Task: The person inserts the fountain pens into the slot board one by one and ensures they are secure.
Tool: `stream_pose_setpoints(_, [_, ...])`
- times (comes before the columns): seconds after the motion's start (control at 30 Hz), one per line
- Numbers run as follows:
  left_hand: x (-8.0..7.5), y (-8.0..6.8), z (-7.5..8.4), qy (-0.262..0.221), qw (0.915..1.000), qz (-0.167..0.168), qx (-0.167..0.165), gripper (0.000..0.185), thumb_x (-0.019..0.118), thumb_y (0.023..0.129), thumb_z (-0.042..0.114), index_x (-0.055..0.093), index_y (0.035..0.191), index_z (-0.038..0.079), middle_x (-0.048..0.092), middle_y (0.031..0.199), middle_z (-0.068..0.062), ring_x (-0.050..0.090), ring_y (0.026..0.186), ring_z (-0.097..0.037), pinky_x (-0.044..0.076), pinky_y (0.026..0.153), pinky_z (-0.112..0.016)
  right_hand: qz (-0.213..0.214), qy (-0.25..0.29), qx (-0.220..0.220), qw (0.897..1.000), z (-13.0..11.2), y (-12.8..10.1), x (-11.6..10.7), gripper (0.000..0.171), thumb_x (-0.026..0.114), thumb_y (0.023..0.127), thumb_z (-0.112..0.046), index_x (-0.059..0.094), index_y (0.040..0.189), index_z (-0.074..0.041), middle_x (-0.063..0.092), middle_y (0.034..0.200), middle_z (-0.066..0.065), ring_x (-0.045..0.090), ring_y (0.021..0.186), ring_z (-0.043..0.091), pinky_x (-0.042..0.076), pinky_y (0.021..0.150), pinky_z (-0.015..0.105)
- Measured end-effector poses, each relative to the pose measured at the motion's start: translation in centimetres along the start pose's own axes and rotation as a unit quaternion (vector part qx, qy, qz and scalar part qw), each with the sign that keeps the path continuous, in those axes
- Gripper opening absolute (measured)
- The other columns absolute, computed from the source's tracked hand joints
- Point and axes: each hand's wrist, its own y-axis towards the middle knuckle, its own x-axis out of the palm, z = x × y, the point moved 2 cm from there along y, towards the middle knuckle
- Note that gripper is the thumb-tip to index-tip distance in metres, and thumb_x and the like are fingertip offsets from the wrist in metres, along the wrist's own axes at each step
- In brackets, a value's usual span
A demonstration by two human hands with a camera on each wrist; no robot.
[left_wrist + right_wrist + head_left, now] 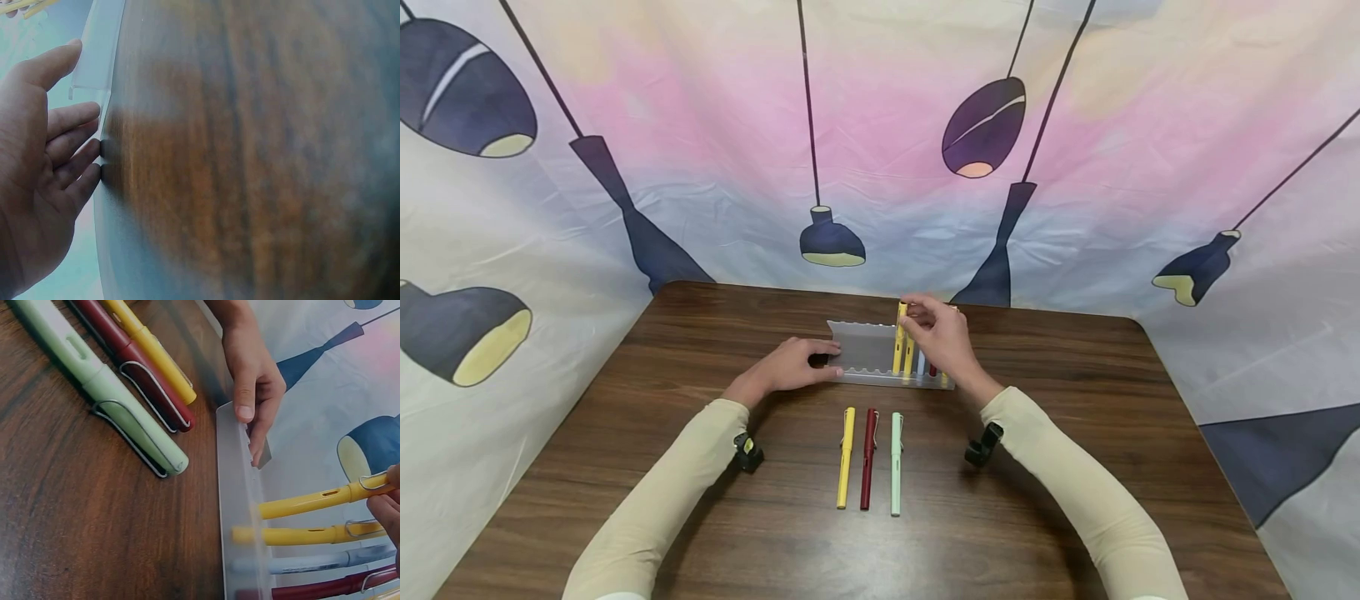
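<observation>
A clear plastic pen rack (867,352) with a notched edge stands toward the back of the table. My left hand (786,364) holds its left end, thumb at the front lip and fingers at the side. Between thumb and fingers, my right hand (945,337) pinches the cap end of a yellow fountain pen (306,503), whose lower end is in the rack at the front lip. Beside it in the rack lean another yellow pen (294,535), a pale blue pen (312,561), a dark red pen (325,587) and one more yellow pen, partly hidden by the right hand.
In front of the rack, a yellow pen (846,458), a dark red pen (868,460) and a mint green pen (896,465) lie side by side, clips toward the rack. Behind the dark wooden table (760,533) hangs a cloth (895,158) printed with lamps.
</observation>
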Motion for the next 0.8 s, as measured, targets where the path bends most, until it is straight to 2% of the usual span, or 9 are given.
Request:
stream_pose_setpoints(0.53, [0.01, 0.01, -0.1, 0.003, 1.0, -0.001, 0.007, 0.062, 0.065, 0.097, 0.054, 0.064, 0.14, 0.01, 0.056, 0.15, -0.009, 0.05, 0.14, -0.03, 0.042, 0.113, -0.052, -0.01, -0.032, 0.009, 0.999, 0.79, -0.19, 0.08, 0.03, 0.073, 0.098, -0.023, 0.073, 0.127, -0.016, 0.076, 0.106, 0.006, 0.074, 0.092, 0.019, 0.06, 0.077, 0.038])
stream_pose_setpoints(0.8, [0.05, 0.0, -0.12, -0.001, 1.0, -0.002, 0.003, 0.061, 0.066, 0.097, 0.052, 0.064, 0.14, 0.01, 0.055, 0.15, -0.009, 0.049, 0.141, -0.031, 0.041, 0.113, -0.052, -0.016, -0.063, 0.004, 0.998, 0.4, 0.31, -0.21, 0.029, 0.071, 0.099, -0.023, 0.075, 0.127, -0.016, 0.075, 0.1, 0.002, 0.071, 0.081, 0.014, 0.056, 0.065, 0.034])
